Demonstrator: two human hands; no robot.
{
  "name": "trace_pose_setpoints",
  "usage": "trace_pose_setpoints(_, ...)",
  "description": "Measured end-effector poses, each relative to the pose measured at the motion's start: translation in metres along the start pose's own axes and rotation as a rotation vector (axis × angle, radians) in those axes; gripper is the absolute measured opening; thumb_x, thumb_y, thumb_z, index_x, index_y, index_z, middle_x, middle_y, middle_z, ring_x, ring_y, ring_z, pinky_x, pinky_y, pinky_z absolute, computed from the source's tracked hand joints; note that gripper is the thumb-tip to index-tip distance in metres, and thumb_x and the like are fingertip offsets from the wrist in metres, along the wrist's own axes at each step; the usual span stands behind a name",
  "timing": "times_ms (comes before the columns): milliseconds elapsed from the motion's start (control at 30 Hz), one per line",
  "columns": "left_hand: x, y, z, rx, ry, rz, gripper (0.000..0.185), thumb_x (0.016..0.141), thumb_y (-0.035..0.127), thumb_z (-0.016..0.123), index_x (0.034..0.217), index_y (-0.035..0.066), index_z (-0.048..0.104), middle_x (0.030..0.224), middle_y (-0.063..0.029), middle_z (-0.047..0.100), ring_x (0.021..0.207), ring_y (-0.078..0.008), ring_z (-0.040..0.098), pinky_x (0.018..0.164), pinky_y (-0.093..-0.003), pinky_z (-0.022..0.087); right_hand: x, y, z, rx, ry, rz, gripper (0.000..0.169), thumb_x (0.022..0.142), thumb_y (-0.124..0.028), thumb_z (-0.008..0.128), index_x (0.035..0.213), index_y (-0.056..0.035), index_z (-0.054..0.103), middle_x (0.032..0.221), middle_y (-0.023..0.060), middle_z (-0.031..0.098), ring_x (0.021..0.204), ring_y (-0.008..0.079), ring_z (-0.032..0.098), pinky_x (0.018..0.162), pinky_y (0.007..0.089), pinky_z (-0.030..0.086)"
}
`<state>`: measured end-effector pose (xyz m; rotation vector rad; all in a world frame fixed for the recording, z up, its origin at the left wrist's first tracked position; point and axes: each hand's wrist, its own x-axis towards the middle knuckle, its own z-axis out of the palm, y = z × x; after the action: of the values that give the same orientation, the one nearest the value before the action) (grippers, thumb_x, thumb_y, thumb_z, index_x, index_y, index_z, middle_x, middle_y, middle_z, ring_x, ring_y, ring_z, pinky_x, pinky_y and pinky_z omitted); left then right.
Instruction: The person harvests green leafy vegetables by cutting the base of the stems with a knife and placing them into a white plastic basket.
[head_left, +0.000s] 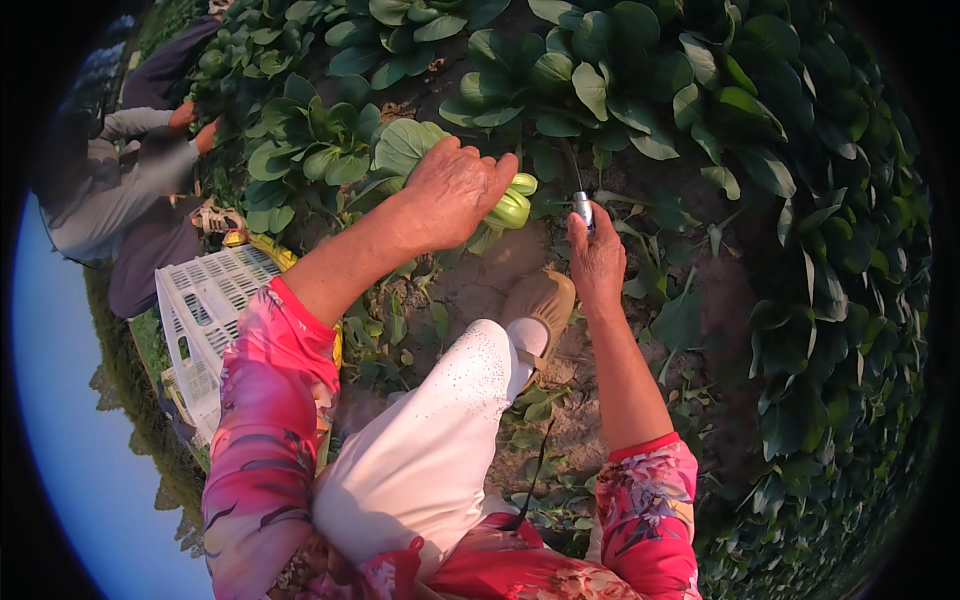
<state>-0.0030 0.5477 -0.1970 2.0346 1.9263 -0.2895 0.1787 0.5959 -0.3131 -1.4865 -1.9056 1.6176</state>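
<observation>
My left hand (457, 191) is closed around cut bok choy (508, 208). Its pale green stem bases stick out to the right of the fist, and a broad leaf spreads out behind the knuckles. In my right hand (598, 251) is a knife (582, 201) with a shiny silver handle end. Its thin dark blade points away from me toward the growing bok choy (577, 75), and the blade's far end is hard to make out against the leaves. A gap of bare soil separates the two hands.
Dense bok choy rows (817, 262) fill the right side. Loose leaves (679, 319) litter the soil near my shoe (540, 307). White plastic crates (217, 296) stand at the left, near yellow material (274, 251). Beyond them another person (127, 187) bends with both hands at the plants.
</observation>
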Motion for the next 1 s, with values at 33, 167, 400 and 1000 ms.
trace_pose_setpoints(33, 0.005, -0.004, -0.003, 0.078, 0.004, 0.042, 0.047, 0.060, 0.002, 0.056, 0.106, -0.002, 0.046, 0.072, -0.0120, 0.056, 0.074, -0.0285, 0.054, 0.068, -0.0374, 0.036, 0.012, -0.009, 0.001, -0.131, -0.012, -0.001, 0.035, 0.084, -0.032, 0.054, 0.106, -0.0053, 0.052, 0.076, 0.0148, 0.061, 0.071, 0.0281, 0.059, 0.065, 0.0384, 0.045)
trace_pose_setpoints(167, 0.032, -0.003, -0.004, 0.234, -0.091, 0.034, 0.030, 0.065, 0.005, 0.056, 0.093, 0.002, 0.049, 0.067, -0.0091, 0.054, 0.072, -0.0258, 0.054, 0.069, -0.0353, 0.034, 0.046, -0.025, 0.003, -0.406, 0.005, -0.034, 0.031, 0.083, -0.028, 0.054, 0.106, -0.0071, 0.050, 0.085, 0.0216, 0.060, 0.080, 0.0394, 0.057, 0.068, 0.0468, 0.044)
trace_pose_setpoints(400, 0.087, -0.002, 0.007, 0.635, -0.425, -0.001, 0.066, 0.074, 0.018, 0.053, 0.136, 0.020, 0.030, 0.072, 0.0007, 0.060, 0.074, -0.0170, 0.058, 0.069, -0.0314, 0.031, 0.065, -0.013, -0.001, -0.012, 0.236, 0.004, 0.027, 0.079, -0.023, 0.057, 0.101, -0.0062, 0.057, 0.078, 0.0195, 0.061, 0.072, 0.0369, 0.059, 0.066, 0.0416, 0.045)
trace_pose_setpoints(1000, 0.065, -0.063, 0.052, 0.104, -0.100, -0.263, 0.018, 0.073, 0.011, 0.052, 0.090, 0.011, 0.056, 0.074, -0.0078, 0.062, 0.074, -0.0257, 0.061, 0.063, -0.0384, 0.038, 0.077, 0.012, 0.018, 0.201, -0.129, 0.022, 0.025, 0.082, -0.025, 0.053, 0.094, -0.0038, 0.059, 0.069, 0.0042, 0.058, 0.050, 0.0123, 0.048, 0.046, 0.0262, 0.039)
